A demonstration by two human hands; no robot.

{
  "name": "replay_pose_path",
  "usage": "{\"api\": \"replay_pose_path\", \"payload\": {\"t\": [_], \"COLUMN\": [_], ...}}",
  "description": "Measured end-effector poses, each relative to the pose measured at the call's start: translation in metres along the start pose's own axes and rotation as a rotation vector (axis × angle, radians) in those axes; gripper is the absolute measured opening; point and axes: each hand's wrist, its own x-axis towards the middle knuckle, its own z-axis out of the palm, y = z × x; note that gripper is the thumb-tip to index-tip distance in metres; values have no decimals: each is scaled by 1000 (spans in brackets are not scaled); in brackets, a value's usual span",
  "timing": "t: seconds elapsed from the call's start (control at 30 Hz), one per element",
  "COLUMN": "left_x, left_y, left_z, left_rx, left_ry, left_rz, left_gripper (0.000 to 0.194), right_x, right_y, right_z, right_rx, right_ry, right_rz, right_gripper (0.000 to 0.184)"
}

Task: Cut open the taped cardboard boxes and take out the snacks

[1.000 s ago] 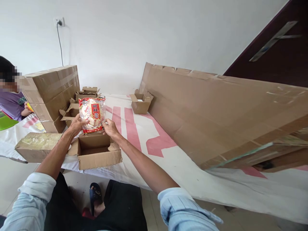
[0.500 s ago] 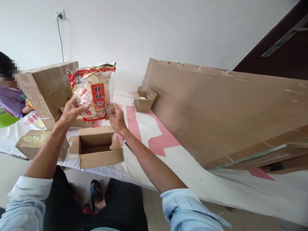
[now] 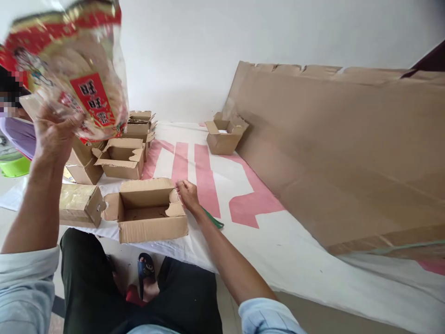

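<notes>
My left hand (image 3: 57,130) grips the lower edge of a clear and red bag of rice crackers (image 3: 86,79), raised high at the upper left. An open cardboard box (image 3: 153,229) lies at the table's front edge with its flaps folded out. At the far right corner of that box is my right hand (image 3: 187,195), its fingers curled. Whether they pinch the cardboard or something else is hidden. Beneath my right wrist a green strip-like item (image 3: 212,219) rests on the cloth.
A taped cardboard box (image 3: 78,204) stands left of the open one. Further back are several open boxes (image 3: 123,160). A small open box (image 3: 224,141) sits near a large cardboard sheet (image 3: 313,153) on the right. A person in purple (image 3: 19,134) is at the far left.
The bag has gone up and left in my left hand, closer to the camera. My right hand has let go of it and come down to the open box's right corner.
</notes>
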Motion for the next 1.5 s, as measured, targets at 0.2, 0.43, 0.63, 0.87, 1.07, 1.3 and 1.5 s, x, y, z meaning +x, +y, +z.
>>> {"api": "replay_pose_path", "payload": {"t": [0.2, 0.43, 0.63, 0.87, 1.07, 1.3, 1.5], "left_x": [-21, -15, -45, -63, -72, -55, -70], "left_y": [-30, -44, -53, -76, -108, -134, -123], "left_z": [-14, -24, -31, -22, -16, -14, 6], "left_rx": [156, 257, 569, 1294, 1277, 1372, 1702], "left_ry": [55, -9, -313, -823, -934, -804, -663], "left_rz": [-199, -354, -713, -801, -811, -720, -593], "left_gripper": [73, 57, 52, 16, 10, 19, 39], "right_x": [-19, -16, -15, -13, -12, -10, -10], "right_y": [32, 37, 37, 34, 33, 33, 33], "right_z": [12, 12, 14, 16, 17, 18, 18], "right_rx": [-87, -180, -207, -233, -240, -249, -257], "right_ry": [-85, -118, -122, -118, -118, -107, -114], "right_rz": [23, 1, -16, -17, -29, -36, -44], "right_gripper": [40, 34, 34, 39, 38, 37, 36]}}
